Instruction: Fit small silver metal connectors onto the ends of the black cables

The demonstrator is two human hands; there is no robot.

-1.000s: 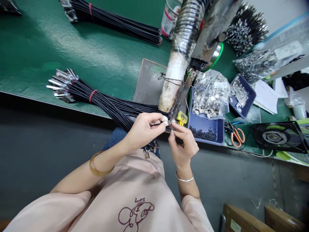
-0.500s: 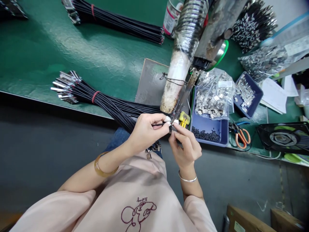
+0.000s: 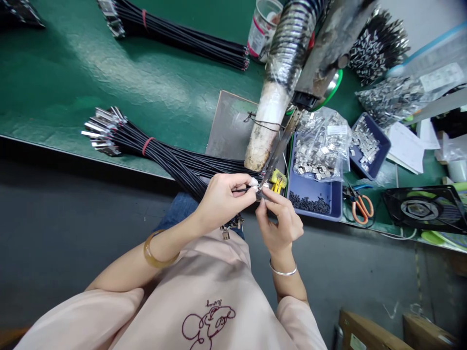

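My left hand (image 3: 226, 200) is closed in a pinch on a thin black cable (image 3: 241, 189), near its end. My right hand (image 3: 280, 218) pinches at a tiny piece at that cable's tip; the piece is too small to make out. Both sets of fingertips meet just under the lower end of a slim metal bar (image 3: 280, 148) that slants down from a thick holder. Beside the left hand, a bundle of black cables (image 3: 171, 158) with metal plugs lies across the table edge. Several metal connectors (image 3: 226, 235) hang at my lap, partly hidden by the hands.
A foil-wrapped hose (image 3: 268, 109) hangs over a grey plate (image 3: 229, 121). Right of the hands stand a blue tray (image 3: 337, 206) with small black parts and a bag of metal shells (image 3: 321, 150), orange-handled pliers (image 3: 362, 209) and a fan (image 3: 419, 209). Another cable bundle (image 3: 182, 36) lies behind.
The view has shifted slightly, so the table things sit a little differently in the picture. Both hands keep nearly the same pinch at the cable's tip.
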